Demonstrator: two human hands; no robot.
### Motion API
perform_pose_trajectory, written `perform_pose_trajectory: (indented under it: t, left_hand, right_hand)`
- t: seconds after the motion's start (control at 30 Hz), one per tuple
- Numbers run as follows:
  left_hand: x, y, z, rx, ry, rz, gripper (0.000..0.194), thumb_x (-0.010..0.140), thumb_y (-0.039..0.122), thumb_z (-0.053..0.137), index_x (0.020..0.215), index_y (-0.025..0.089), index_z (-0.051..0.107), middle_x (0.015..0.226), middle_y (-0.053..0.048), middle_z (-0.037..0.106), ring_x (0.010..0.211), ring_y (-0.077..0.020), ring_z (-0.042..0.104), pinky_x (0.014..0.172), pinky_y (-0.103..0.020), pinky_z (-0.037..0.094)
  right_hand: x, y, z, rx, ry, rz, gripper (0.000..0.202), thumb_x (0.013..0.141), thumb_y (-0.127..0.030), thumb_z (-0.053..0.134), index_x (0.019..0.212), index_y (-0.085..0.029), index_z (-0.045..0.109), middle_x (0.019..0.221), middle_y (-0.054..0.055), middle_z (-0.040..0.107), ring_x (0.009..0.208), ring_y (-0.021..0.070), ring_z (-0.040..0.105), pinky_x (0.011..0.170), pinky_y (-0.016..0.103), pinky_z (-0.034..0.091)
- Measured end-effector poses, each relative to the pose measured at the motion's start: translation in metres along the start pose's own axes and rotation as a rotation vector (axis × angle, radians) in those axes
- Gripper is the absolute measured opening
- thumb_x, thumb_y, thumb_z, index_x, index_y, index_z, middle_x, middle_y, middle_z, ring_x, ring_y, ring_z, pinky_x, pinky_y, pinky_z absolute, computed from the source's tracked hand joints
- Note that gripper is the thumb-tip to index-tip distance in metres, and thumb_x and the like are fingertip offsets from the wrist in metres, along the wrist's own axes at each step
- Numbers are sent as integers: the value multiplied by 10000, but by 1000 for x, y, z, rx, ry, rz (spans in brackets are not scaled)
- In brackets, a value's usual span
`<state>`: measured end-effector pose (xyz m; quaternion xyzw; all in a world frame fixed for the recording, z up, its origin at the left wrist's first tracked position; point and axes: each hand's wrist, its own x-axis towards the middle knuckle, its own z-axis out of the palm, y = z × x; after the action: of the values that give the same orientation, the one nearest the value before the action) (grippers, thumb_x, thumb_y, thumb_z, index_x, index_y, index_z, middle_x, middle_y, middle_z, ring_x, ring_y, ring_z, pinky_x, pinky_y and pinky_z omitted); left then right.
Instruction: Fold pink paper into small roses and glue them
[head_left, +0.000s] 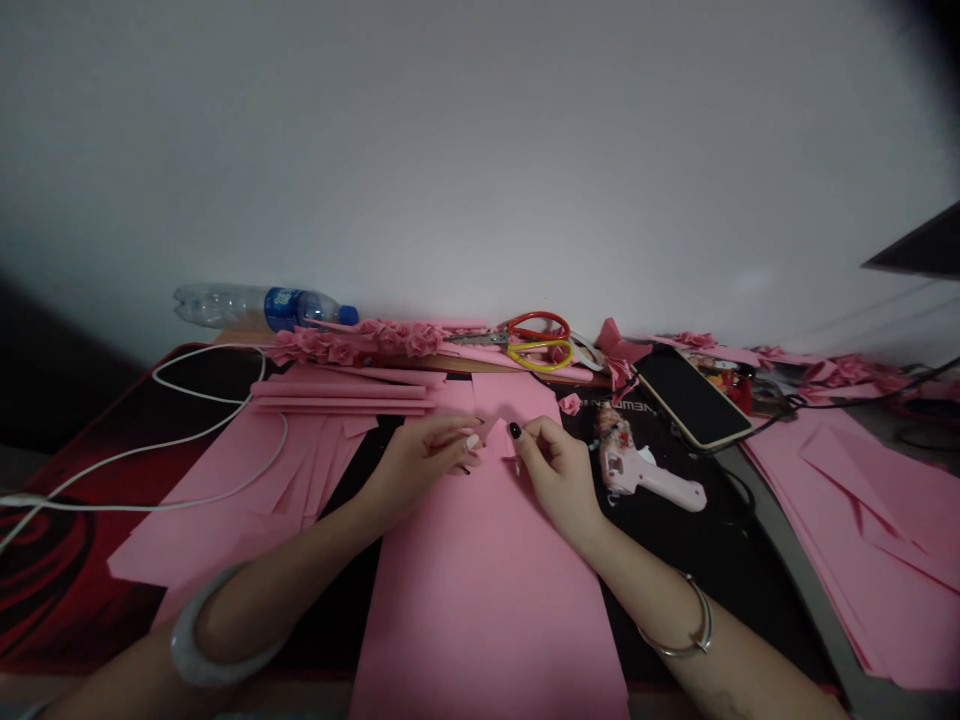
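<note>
A long pink paper sheet (491, 590) lies down the middle of the desk, under both hands. My right hand (556, 470) pinches a small folded pink paper piece (498, 438) between thumb and forefinger, just above the sheet's far part. Just left of that piece is my left hand (427, 460), its fingers slightly bent and apart, with nothing visible in them. A small pink paper rose (570, 404) sits beyond my right hand. The pink glue gun (656, 478) lies on its side to the right of that hand.
Pink paper rolls (341, 398) and loose sheets (225, 500) lie at left with a white cable (112, 505). Along the wall are a plastic bottle (232, 305), paper roses (337, 345) and scissors (540, 355). A phone (694, 400) and stacked pink sheets (862, 530) are at right.
</note>
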<state>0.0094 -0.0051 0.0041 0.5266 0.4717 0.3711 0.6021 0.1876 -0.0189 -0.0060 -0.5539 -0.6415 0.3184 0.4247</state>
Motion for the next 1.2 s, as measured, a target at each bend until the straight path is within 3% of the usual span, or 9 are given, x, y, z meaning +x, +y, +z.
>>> perform_pose_trajectory:
  t: [0.33,0.6,0.7,1.0,1.2]
  left_hand:
    - [-1,-8,-6,276,78,181,256,806,295,580,1016,221,707,906,-11,707,843,-184,630,766,-270,496]
    - [-4,0,0,327,2,280,203,818,214,553,931,151,710,843,-37,699,826,-174,631,755,-243,476]
    - [-4,-2,0,347,32,303,205,818,213,551,942,165,707,856,-35,702,828,-174,629,751,-244,476]
    - [-3,-1,1,367,37,294,207,802,177,541,930,146,701,802,-33,693,770,-157,625,713,-229,484]
    - [-3,-3,1,313,8,350,178,801,125,503,791,138,681,788,-21,682,784,-146,623,743,-219,484]
  right_hand:
    - [-7,-4,9,83,-90,13,92,870,-246,485,807,-184,514,613,19,659,494,123,590,490,213,454]
    - [-12,-11,9,-27,-106,-104,77,850,-190,491,775,-189,509,644,18,673,534,116,626,518,193,473]
    - [-14,-12,9,-44,-111,-141,74,846,-166,493,779,-192,509,661,15,678,553,110,635,524,183,471]
    - [-14,-10,9,-53,-107,-136,77,840,-162,499,771,-195,508,662,19,675,566,118,640,529,190,469]
    - [-15,-7,10,-68,-131,-146,58,831,-147,496,799,-195,505,681,18,664,572,117,621,530,192,451]
